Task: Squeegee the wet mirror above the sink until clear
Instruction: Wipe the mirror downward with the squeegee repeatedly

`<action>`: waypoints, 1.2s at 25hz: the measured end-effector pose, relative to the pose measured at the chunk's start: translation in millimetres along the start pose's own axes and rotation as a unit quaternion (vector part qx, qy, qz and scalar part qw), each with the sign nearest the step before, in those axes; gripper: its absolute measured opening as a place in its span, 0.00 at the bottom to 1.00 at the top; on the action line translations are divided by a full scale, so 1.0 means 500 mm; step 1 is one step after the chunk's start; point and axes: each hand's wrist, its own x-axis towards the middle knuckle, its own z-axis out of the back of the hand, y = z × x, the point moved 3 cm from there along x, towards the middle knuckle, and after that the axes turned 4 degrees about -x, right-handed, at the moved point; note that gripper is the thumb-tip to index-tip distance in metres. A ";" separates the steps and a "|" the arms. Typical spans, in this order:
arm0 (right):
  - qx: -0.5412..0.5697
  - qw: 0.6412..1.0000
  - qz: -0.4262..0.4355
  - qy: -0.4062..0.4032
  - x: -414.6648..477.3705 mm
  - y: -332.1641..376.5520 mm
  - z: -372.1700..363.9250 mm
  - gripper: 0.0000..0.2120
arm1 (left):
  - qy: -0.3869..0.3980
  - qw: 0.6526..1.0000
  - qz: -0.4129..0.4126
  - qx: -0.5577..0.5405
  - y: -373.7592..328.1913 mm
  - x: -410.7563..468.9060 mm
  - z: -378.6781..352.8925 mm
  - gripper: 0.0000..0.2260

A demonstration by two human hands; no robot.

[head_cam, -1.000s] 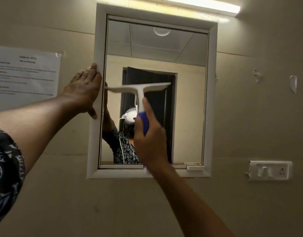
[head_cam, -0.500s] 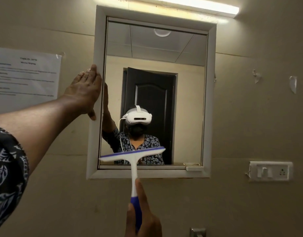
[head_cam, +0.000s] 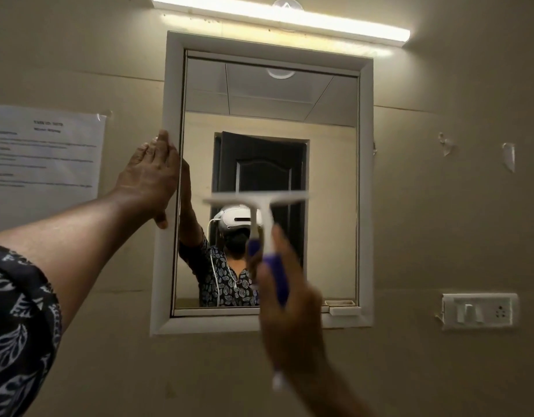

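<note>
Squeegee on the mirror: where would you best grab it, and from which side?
By the blue handle, coming from below, as the right hand grips it now. The wide blade lies crosswise on top, across the mirror, with the stem pointing down.

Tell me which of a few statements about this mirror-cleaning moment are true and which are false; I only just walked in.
1. The right hand grips the squeegee by its blue handle. True.
2. The left hand rests on the right side of the mirror frame. False: it rests on the frame's left side.
3. The squeegee's blade lies roughly level in front of the mirror. True.
4. The light bar above the mirror is off. False: it is lit.
5. A sheet of paper hangs on the wall left of the mirror. True.
</note>
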 end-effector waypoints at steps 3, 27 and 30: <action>-0.004 0.998 0.041 -0.052 0.225 0.030 0.048 0.22 | 0.013 1.000 0.011 0.008 -0.005 0.000 0.003 0.61; -0.004 0.994 -0.106 0.035 -0.002 -0.080 0.067 0.24 | 0.003 1.000 0.017 -0.009 -0.004 -0.007 0.007 0.63; -0.010 0.984 -0.167 0.065 -0.095 -0.098 0.069 0.24 | 0.009 1.000 0.021 -0.010 -0.005 -0.007 0.009 0.66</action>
